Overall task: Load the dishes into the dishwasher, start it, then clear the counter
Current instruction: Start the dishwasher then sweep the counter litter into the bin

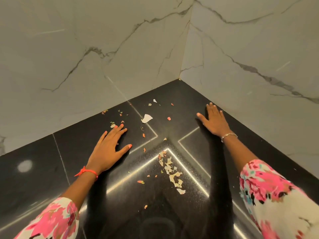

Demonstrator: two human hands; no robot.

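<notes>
Counter [189, 100]: one, black and glossy, filling a corner; bright strips of light reflect in it.
Walls: two, pale marble with grey veins; left wall [86, 49] and right wall [250, 40] meet at the corner.
Left hand [110, 149]: flat on the counter, palm down, fingers straight and a little spread, holding nothing; its fingertips are just beside small scraps.
Right hand [214, 120]: flat, palm down, fingers straight and spread, holding nothing; close to the right wall.
Scraps [169, 118]: orange, pink and green bits, too many and too small to count, strewn on the counter between the hands and along the left wall.
White piece [146, 118]: one, larger, between the hands.
Peels [170, 169]: one loose trail of pale shreds between the forearms.
Wristbands: two; orange thread [88, 171] on the left wrist, silver chain [228, 135] on the right.
Sleeves: two, floral pink on white; left sleeve [53, 219], right sleeve [276, 195].
</notes>
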